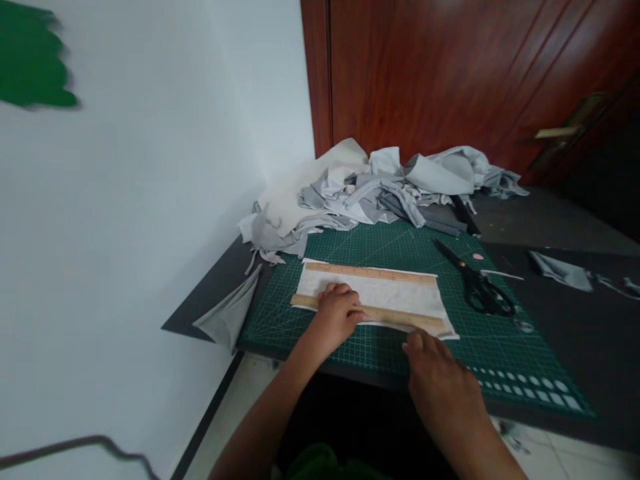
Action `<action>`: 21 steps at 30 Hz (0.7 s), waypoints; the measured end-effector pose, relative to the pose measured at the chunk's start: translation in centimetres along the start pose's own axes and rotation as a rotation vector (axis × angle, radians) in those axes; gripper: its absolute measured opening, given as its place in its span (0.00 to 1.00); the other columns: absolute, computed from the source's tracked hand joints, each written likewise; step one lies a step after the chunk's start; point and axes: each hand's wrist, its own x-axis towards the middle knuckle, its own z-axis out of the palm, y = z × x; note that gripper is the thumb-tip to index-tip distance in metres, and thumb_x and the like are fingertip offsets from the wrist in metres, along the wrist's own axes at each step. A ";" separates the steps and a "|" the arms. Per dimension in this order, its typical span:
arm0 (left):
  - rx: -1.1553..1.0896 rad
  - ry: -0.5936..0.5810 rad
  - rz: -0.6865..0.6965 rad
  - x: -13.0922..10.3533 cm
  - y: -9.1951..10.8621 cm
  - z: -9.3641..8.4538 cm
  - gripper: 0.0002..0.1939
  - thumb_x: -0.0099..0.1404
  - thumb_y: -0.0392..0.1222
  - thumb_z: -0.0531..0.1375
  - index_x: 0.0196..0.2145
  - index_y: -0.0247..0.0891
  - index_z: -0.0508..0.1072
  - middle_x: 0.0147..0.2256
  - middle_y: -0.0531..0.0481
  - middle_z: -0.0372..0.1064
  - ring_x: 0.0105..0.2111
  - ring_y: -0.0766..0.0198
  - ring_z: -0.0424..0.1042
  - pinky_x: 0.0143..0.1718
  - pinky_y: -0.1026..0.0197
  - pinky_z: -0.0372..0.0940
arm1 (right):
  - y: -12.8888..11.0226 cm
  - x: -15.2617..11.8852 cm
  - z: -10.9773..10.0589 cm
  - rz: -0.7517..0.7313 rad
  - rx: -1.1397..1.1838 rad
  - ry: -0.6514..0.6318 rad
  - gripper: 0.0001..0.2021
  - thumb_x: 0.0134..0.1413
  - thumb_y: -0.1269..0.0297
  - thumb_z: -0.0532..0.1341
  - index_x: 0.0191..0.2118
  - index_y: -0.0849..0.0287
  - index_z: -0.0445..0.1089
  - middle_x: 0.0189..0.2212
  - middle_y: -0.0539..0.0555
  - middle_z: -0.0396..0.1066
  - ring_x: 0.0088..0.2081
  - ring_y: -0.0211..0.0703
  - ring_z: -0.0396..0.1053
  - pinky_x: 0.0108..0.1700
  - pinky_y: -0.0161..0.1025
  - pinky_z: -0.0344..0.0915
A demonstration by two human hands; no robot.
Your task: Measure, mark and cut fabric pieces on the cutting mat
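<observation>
Worktop (590,333): green mat (370,247) bears white cloth (390,293) under 2 rulers (400,316), the nearer liable to skew if the left hand (337,310) spread over it presses unevenly; right hand (440,373), mat's near side, grip unconfirmed.

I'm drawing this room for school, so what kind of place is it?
Probably a little sewing or fabric-cutting corner. You can tell from the green cutting mat, the black scissors and the heap of grey and white scraps.

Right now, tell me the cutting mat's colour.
The cutting mat is green with pale grid lines, seen in the head view.
</observation>
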 end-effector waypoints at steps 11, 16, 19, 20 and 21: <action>0.011 -0.001 0.016 -0.4 0.2 -0.1 0.11 0.63 0.44 0.71 0.30 0.40 0.73 0.38 0.51 0.72 0.47 0.54 0.66 0.44 0.54 0.56 | 0.9 0.2 0.5 -0.009 0.044 0.023 0.07 0.67 0.76 0.55 0.39 0.56 0.61 0.33 0.54 0.75 0.32 0.46 0.79 0.25 0.36 0.65; 0.026 -0.019 0.015 -0.5 0.3 -0.3 0.12 0.64 0.46 0.70 0.29 0.40 0.73 0.39 0.51 0.72 0.48 0.54 0.66 0.44 0.53 0.56 | 1.2 0.3 0.7 -0.032 0.041 0.028 0.08 0.64 0.79 0.54 0.40 0.57 0.61 0.34 0.55 0.75 0.36 0.47 0.79 0.27 0.37 0.66; 0.037 -0.021 0.010 -0.4 0.3 -0.2 0.12 0.63 0.47 0.71 0.30 0.40 0.74 0.39 0.50 0.72 0.48 0.53 0.66 0.44 0.53 0.56 | 1.1 0.5 0.6 -0.032 0.024 0.022 0.09 0.63 0.79 0.55 0.39 0.57 0.62 0.36 0.56 0.76 0.37 0.49 0.78 0.27 0.38 0.66; 0.036 -0.019 0.010 -0.4 0.3 -0.2 0.12 0.63 0.47 0.71 0.30 0.40 0.74 0.39 0.50 0.73 0.48 0.53 0.66 0.44 0.53 0.56 | 1.0 0.5 0.6 -0.028 0.020 0.018 0.09 0.63 0.80 0.55 0.39 0.57 0.62 0.36 0.56 0.76 0.38 0.49 0.78 0.28 0.38 0.67; 0.033 -0.018 0.011 -0.4 0.3 -0.2 0.11 0.63 0.47 0.71 0.30 0.40 0.74 0.39 0.50 0.73 0.48 0.53 0.66 0.45 0.53 0.56 | 1.0 0.6 0.5 -0.027 0.016 0.014 0.09 0.63 0.80 0.55 0.39 0.57 0.62 0.36 0.56 0.76 0.38 0.49 0.78 0.28 0.38 0.67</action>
